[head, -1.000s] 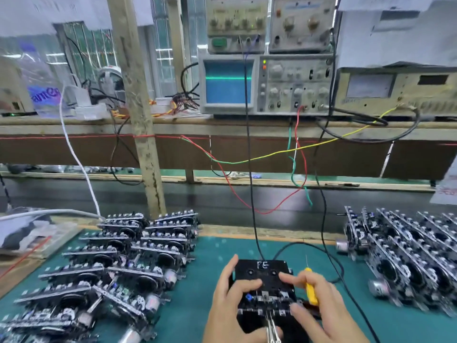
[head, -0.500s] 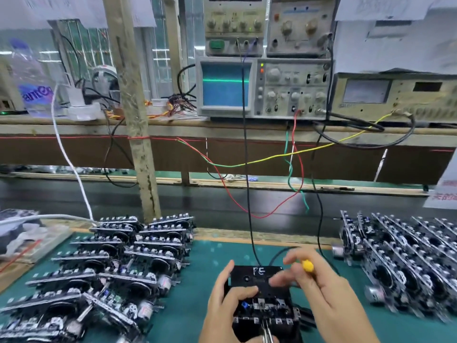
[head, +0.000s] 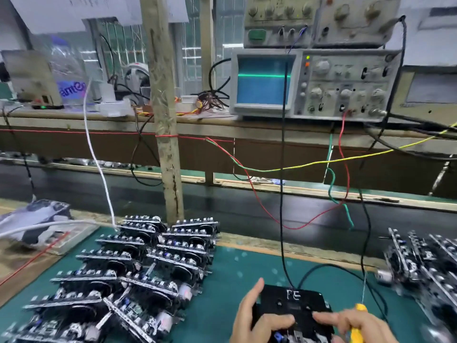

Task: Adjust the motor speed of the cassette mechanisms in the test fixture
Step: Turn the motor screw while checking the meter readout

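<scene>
At the desk's (head: 222, 315) near edge, the left hand (head: 257, 320) grips the black test fixture (head: 293, 306) marked "FE"; the right hand (head: 356, 323), clamping a yellow screwdriver (head: 357, 334), touches its right side. Cassette mechanisms (head: 138, 276) lie stacked leftward; an oscilloscope (head: 311, 84) stands beyond.

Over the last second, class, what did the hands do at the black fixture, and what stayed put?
The right hand, gripping the yellow-handled screwdriver, came off the top of the black test fixture marked FE and back to its right side. The left hand kept holding the fixture; the stacked mechanisms stayed put.
</scene>
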{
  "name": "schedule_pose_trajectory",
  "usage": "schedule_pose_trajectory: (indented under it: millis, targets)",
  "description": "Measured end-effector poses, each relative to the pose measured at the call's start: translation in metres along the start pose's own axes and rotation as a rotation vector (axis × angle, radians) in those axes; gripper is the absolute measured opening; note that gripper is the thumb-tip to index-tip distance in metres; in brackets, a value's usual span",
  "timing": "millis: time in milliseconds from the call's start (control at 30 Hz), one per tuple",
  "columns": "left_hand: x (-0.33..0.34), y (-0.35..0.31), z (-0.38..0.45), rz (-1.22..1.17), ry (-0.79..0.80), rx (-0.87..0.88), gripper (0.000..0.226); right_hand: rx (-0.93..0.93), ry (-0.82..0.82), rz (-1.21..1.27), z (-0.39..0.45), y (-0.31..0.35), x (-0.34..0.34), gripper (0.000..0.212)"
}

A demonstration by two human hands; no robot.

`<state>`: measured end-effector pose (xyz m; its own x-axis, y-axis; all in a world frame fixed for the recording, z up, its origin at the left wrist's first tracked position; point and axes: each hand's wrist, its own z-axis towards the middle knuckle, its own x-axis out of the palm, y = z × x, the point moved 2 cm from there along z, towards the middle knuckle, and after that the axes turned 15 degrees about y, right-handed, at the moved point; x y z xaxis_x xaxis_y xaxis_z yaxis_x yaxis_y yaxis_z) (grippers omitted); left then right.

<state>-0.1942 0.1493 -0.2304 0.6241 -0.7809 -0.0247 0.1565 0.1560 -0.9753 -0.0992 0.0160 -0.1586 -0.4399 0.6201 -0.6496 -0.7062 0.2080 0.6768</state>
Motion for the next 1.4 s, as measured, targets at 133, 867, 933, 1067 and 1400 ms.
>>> schedule_pose_trajectory:
  millis: [133,867,933,1067,1400]
  targets:
    - [-0.002,-0.010,-0.022,0.426,0.154,0.127,0.062,0.061,0.127,0.044,-0.010,-0.012,-0.001,0.046]
    - [-0.053,-0.045,-0.003,0.694,0.717,-0.116,0.089,0.040,0.527,0.022,-0.008,-0.022,-0.031,0.059]
    - [-0.062,-0.048,0.003,0.727,0.745,-0.126,0.105,0.086,0.630,-0.041,0.001,-0.029,-0.032,0.062]
    - [-0.067,-0.045,0.015,0.672,0.677,-0.173,0.117,0.127,0.694,-0.073,0.018,-0.034,-0.033,0.062]
    - [-0.066,-0.045,0.023,0.670,0.603,-0.217,0.117,0.145,0.690,-0.115,0.029,-0.035,-0.035,0.070]
